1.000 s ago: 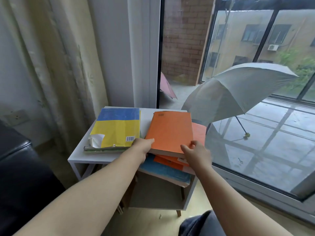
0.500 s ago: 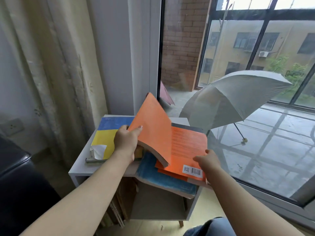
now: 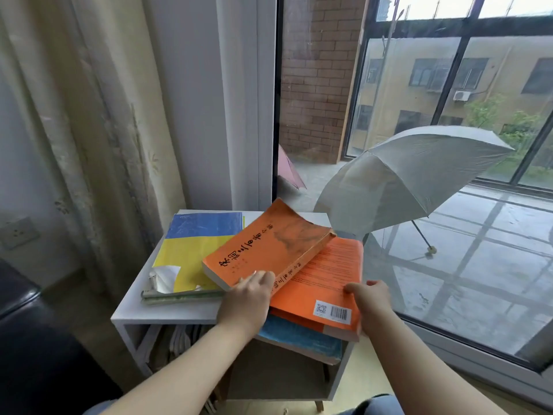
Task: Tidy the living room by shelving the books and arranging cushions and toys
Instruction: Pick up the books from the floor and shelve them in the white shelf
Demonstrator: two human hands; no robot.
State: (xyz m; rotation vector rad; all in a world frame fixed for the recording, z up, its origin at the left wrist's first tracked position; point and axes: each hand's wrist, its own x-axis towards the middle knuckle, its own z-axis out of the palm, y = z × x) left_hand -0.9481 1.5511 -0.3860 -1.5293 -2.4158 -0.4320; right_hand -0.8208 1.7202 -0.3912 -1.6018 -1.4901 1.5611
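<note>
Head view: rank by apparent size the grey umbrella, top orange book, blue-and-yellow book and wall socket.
1. grey umbrella, clearly largest, even though it stands farther off.
2-3. top orange book and blue-and-yellow book: they look alike, and the orange one covers part of the other, so unranked.
4. wall socket, smallest.

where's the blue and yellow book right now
In the head view the blue and yellow book lies flat on the left half of the white side table, beside the curtain, its right edge under the lettered orange book that the left hand holds.
</note>
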